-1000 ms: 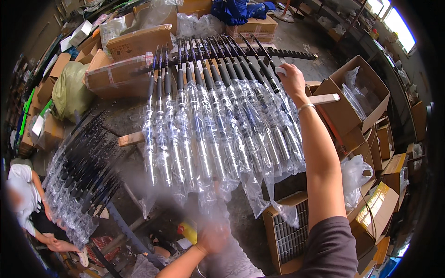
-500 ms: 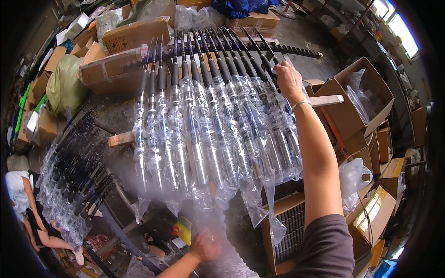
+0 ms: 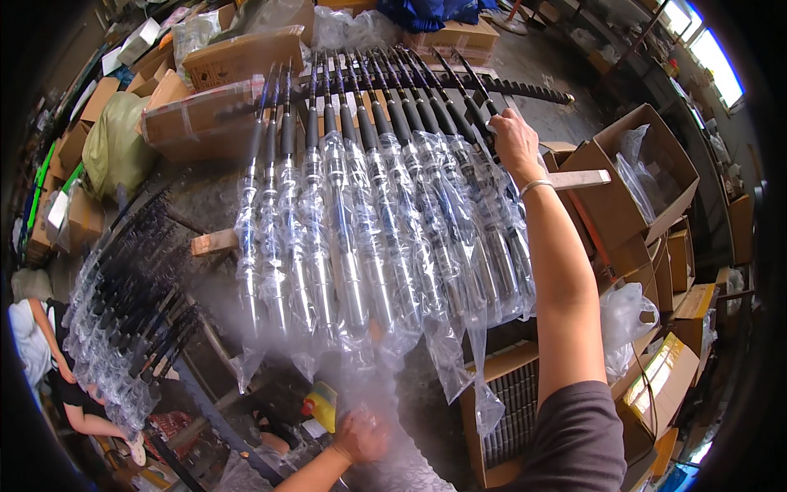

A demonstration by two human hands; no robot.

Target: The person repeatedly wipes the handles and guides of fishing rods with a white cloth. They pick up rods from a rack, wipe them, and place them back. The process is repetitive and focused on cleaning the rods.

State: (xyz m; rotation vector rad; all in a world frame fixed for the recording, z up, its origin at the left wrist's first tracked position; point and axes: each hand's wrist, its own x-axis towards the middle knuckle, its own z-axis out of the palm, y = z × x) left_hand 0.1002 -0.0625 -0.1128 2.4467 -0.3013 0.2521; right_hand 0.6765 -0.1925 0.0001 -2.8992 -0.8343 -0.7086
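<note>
A row of fishing rods [image 3: 352,279] lies side by side before me, silver butts toward me and dark tips away. Clear plastic sleeves [image 3: 484,402] cover their butts and reel seats; black foam grips stick out beyond. My right hand [image 3: 516,148] is closed around the black grip of the rightmost rod, at the far right of the row. Low in the picture, below the butt ends, is my left hand [image 3: 361,435]. Its fingers look curled, but a hazy smear blurs them and I cannot see whether they hold anything. A yellow and red object [image 3: 321,406] sits beside it.
A notched dark bar [image 3: 533,92] and a wooden bar [image 3: 215,243] support the rods. More sleeved rods [image 3: 123,328] lean at left, beside a seated person [image 3: 70,377]. Open cartons [image 3: 648,172] crowd the right; a carton of dark cylinders [image 3: 508,410] stands below. Boxes [image 3: 197,123] fill the back left.
The view has shifted slightly. My right hand stays on the rightmost rod and my left hand keeps nearly the same place. At left, the seated person's arm has moved a little.
</note>
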